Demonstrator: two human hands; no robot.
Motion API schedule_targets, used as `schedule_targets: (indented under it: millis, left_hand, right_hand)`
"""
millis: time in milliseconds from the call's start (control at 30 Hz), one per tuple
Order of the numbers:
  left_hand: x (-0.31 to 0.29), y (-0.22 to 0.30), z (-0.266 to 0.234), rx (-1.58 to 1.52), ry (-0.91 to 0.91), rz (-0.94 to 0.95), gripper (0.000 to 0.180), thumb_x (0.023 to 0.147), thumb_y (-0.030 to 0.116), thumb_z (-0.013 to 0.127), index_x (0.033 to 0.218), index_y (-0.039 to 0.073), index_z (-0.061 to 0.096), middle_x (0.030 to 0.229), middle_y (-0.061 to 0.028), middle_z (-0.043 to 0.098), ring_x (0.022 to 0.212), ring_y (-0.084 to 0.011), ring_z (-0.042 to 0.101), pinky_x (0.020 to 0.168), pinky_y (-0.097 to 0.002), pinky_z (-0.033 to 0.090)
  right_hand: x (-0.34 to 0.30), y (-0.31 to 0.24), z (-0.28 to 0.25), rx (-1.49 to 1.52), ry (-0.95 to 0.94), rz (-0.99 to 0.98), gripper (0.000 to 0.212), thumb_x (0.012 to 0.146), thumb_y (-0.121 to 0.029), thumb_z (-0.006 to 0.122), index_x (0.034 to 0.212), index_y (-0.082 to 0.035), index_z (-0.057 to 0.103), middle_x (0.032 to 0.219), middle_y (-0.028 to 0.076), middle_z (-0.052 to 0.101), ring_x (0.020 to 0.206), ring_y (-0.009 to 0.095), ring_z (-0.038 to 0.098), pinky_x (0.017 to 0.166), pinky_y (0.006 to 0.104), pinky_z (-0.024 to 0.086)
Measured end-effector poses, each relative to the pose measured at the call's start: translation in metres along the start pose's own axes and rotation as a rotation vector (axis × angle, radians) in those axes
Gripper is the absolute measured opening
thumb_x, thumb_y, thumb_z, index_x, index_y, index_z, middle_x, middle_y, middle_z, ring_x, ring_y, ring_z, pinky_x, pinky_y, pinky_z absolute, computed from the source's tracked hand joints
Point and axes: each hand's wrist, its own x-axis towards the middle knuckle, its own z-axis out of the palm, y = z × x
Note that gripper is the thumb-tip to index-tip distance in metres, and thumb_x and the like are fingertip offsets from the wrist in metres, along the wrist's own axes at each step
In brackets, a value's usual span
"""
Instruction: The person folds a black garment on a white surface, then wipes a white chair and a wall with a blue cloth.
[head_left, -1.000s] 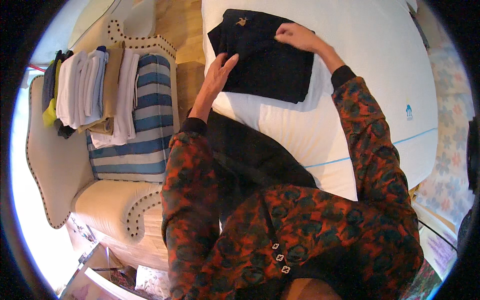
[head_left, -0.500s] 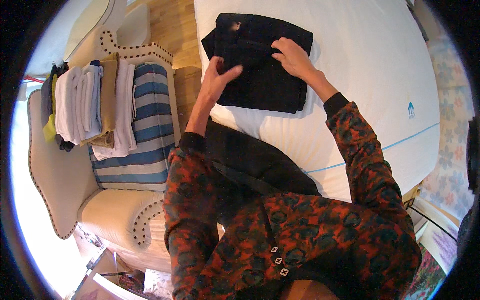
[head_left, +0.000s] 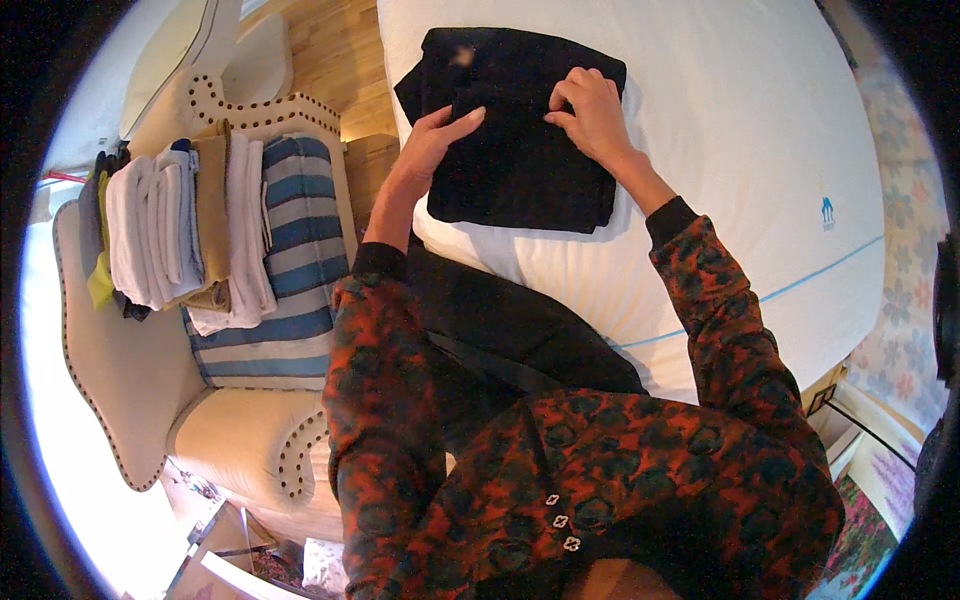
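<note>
A folded black garment point(head_left: 510, 170) lies flat on the white bed, with a small pale patch near its far left corner. Its exact kind cannot be told from the folds. My left hand point(head_left: 428, 150) rests at its left edge, thumb stretched out over the cloth and apart from the fingers. On the garment's right part, my right hand point(head_left: 597, 115) has its fingers curled and thumb drawn in, pinching the black fabric. Dark, patterned red sleeves cover both my arms.
To the left stands a beige armchair point(head_left: 225, 420) with studded edges and a striped blue-grey seat cushion point(head_left: 300, 230). A row of folded clothes point(head_left: 150, 220) in white, tan and grey leans there. The white mattress point(head_left: 740, 170) extends right, towards a flowered curtain point(head_left: 890, 230).
My left hand has shifted slightly left and down. The right hand's fingers have curled in more over the cloth, and the hand has moved a little. The garment stays in place.
</note>
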Motion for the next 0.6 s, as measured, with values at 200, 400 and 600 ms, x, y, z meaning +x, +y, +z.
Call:
schedule_targets:
  millis: [200, 400, 600]
  left_hand:
    - [0.009, -0.018, -0.005, 0.078, 0.078, 0.036, 0.074, 0.082, 0.047, 0.081, 0.127, -0.009, 0.063, 0.117, -0.0124, 0.068, 0.108, -0.0198, 0.062, 0.099, -0.0318, 0.045]
    - [0.011, -0.015, 0.005, 0.194, 0.128, 0.079, 0.079, 0.078, 0.041, 0.086, 0.127, -0.015, 0.058, 0.116, -0.0157, 0.068, 0.104, -0.0197, 0.063, 0.095, -0.0312, 0.048]
    - [0.010, -0.019, 0.002, 0.257, 0.113, 0.331, 0.057, 0.084, 0.018, 0.081, 0.131, -0.006, 0.060, 0.109, -0.0145, 0.069, 0.100, -0.0185, 0.064, 0.090, -0.0299, 0.049]
  right_hand:
    - [0.008, -0.004, -0.010, 0.074, -0.073, 0.166, 0.018, 0.086, -0.019, 0.075, 0.085, -0.007, 0.061, 0.078, 0.009, 0.067, 0.077, 0.032, 0.062, 0.075, 0.0433, 0.048]
    - [0.001, 0.011, 0.005, -0.071, -0.105, 0.336, 0.020, 0.091, -0.026, 0.071, 0.096, -0.008, 0.063, 0.087, 0.011, 0.070, 0.084, 0.034, 0.066, 0.077, 0.0469, 0.050]
    - [0.002, 0.011, -0.002, -0.033, -0.250, 0.279, 0.048, 0.082, -0.045, 0.079, 0.110, -0.007, 0.067, 0.113, 0.016, 0.069, 0.109, 0.035, 0.063, 0.091, 0.0452, 0.050]
